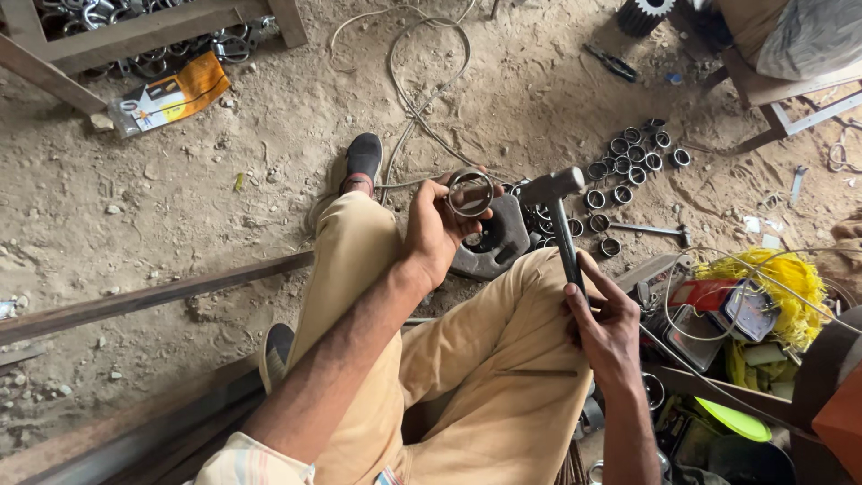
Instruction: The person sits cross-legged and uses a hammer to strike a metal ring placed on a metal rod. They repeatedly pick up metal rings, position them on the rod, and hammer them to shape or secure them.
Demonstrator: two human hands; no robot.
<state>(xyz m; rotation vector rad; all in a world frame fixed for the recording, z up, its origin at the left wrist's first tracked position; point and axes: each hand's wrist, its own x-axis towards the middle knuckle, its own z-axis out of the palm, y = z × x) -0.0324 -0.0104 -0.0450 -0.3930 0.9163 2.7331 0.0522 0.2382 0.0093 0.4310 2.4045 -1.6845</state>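
My left hand (435, 235) grips a short steel ring (470, 193), held up with its opening facing me. My right hand (603, 325) is closed around the dark handle of a hammer (557, 208), whose grey metal head points left, close beside the ring. Just beyond both, on the dirt floor, lies a heavy dark metal block (496, 241) with a round hole. My legs in tan trousers stretch forward, with dark shoes on my feet.
Several small steel rings (628, 162) lie in a cluster on the sandy ground at right. A long metal bar (153, 296) runs across at left. Wires (422, 81) loop ahead. A yellow bundle and clutter (763, 287) sit at right; a wooden frame (135, 36) stands top left.
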